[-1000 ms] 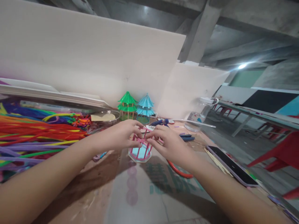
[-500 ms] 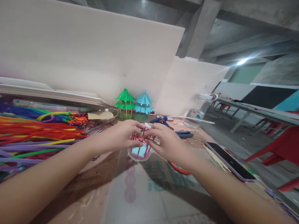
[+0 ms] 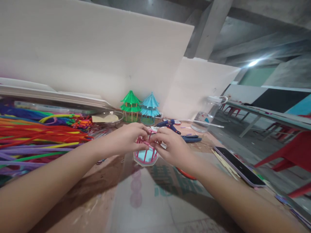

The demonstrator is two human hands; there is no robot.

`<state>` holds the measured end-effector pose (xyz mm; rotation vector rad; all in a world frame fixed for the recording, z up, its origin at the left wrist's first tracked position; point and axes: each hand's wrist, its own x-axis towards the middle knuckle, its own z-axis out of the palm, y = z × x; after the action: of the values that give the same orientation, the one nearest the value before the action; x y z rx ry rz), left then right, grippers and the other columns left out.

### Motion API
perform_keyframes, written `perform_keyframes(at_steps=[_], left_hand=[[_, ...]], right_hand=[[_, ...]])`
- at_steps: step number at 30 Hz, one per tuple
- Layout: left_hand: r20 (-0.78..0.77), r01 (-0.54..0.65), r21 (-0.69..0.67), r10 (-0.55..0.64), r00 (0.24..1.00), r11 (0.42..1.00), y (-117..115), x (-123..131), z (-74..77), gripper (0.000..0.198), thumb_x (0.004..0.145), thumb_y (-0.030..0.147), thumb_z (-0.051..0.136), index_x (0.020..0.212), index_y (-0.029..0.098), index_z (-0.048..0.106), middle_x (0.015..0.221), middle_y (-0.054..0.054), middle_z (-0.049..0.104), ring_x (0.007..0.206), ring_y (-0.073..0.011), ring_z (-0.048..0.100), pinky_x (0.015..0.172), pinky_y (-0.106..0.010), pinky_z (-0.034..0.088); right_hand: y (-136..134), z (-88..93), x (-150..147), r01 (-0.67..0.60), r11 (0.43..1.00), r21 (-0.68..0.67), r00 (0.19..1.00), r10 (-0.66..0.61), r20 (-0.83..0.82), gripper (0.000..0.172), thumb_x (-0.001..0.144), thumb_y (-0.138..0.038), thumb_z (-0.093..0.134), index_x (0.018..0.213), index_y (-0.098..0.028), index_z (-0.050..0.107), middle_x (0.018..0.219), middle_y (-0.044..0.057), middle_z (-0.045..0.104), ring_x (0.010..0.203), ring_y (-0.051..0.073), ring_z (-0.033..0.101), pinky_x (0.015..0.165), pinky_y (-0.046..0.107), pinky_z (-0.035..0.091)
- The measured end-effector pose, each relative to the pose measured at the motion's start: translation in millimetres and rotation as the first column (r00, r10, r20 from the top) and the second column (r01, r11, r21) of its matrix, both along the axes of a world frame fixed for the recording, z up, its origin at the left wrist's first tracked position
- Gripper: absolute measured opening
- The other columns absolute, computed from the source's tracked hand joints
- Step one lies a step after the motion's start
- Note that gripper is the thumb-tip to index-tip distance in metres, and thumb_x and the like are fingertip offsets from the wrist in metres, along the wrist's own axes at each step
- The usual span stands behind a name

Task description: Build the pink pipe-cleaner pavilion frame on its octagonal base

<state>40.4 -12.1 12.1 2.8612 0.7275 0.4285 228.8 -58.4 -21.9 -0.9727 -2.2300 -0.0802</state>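
A small pavilion frame [image 3: 145, 158] with pink posts and a pale blue floor stands on the table in front of me. My left hand [image 3: 132, 137] comes in from the left, its fingers pinched at the top of the posts. From the right, my right hand [image 3: 170, 142] pinches the same top edge. Between the fingertips runs a short pink pipe cleaner [image 3: 145, 142], lying across the posts. My fingers partly cover the far side of the frame.
Behind stand a green model pavilion [image 3: 131, 105] and a blue one [image 3: 150, 108]. A hot glue gun [image 3: 168, 125], pliers [image 3: 191, 139] and a clear jug [image 3: 205, 116] are at the back right. Pipe cleaners [image 3: 41, 132] fill the left; a phone [image 3: 239, 165] lies right.
The view has shifted very slightly. Both hands stay at the frame's top, with small finger movements around the pink pipe cleaner.
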Motion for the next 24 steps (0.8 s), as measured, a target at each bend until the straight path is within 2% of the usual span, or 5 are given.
perform_keyframes(at_steps=[8, 14, 17, 20, 24], left_hand=[[-0.013, 0.012, -0.002, -0.012, 1.000, 1.000, -0.1, -0.1, 0.0, 0.015, 0.085, 0.027, 0.061, 0.079, 0.016, 0.070, 0.092, -0.006, 0.066, 0.085, -0.0174, 0.061, 0.071, -0.025, 0.043], [-0.014, 0.004, -0.038, -0.004, 1.000, 0.999, 1.1, -3.9, 2.2, 0.018, 0.085, 0.030, 0.060, 0.092, 0.018, 0.072, 0.105, -0.007, 0.066, 0.096, -0.0186, 0.061, 0.078, -0.025, 0.046], [0.004, 0.006, -0.072, -0.006, 1.000, 0.997, 1.3, -5.1, 4.7, 0.023, 0.089, 0.034, 0.055, 0.098, 0.020, 0.071, 0.108, -0.006, 0.066, 0.099, -0.0180, 0.062, 0.083, -0.025, 0.046], [0.038, -0.041, -0.066, 0.044, 0.998, 0.997, 2.2, -4.5, 4.4, 0.028, 0.092, 0.036, 0.050, 0.094, 0.020, 0.072, 0.110, -0.007, 0.067, 0.104, -0.0185, 0.061, 0.089, -0.027, 0.045], [0.046, -0.071, -0.070, 0.074, 0.996, 0.995, 2.2, -2.3, 2.3, 0.030, 0.091, 0.038, 0.050, 0.089, 0.018, 0.073, 0.104, -0.007, 0.067, 0.096, -0.0187, 0.063, 0.083, -0.027, 0.046]], right_hand=[[-1.7, 3.0, -0.4, 0.020, 0.999, -0.026, 0.999, -0.019, 0.040, 0.016, 0.085, -0.010, 0.058, 0.087, -0.018, 0.072, 0.082, 0.005, 0.063, 0.080, 0.018, 0.057, 0.071, 0.029, 0.042], [-7.7, 22.5, 11.0, 0.094, 0.993, -0.069, 0.995, -0.097, -0.031, 0.019, 0.091, -0.020, 0.054, 0.094, -0.019, 0.072, 0.083, 0.005, 0.066, 0.079, 0.017, 0.059, 0.071, 0.030, 0.043], [-8.8, 30.9, 18.1, 0.092, 0.992, -0.081, 0.994, -0.096, -0.048, 0.019, 0.087, -0.013, 0.054, 0.089, -0.019, 0.072, 0.081, 0.004, 0.065, 0.077, 0.016, 0.058, 0.069, 0.028, 0.042], [-9.7, 33.5, 20.2, 0.075, 0.989, -0.125, 0.997, -0.077, -0.016, 0.026, 0.080, -0.004, 0.052, 0.086, -0.019, 0.073, 0.078, 0.002, 0.063, 0.073, 0.014, 0.055, 0.066, 0.026, 0.040], [-12.1, 33.5, 16.9, 0.099, 0.983, -0.156, 0.994, -0.091, 0.054, 0.031, 0.078, 0.001, 0.051, 0.080, -0.020, 0.075, 0.074, 0.001, 0.059, 0.073, 0.014, 0.053, 0.065, 0.026, 0.037]])
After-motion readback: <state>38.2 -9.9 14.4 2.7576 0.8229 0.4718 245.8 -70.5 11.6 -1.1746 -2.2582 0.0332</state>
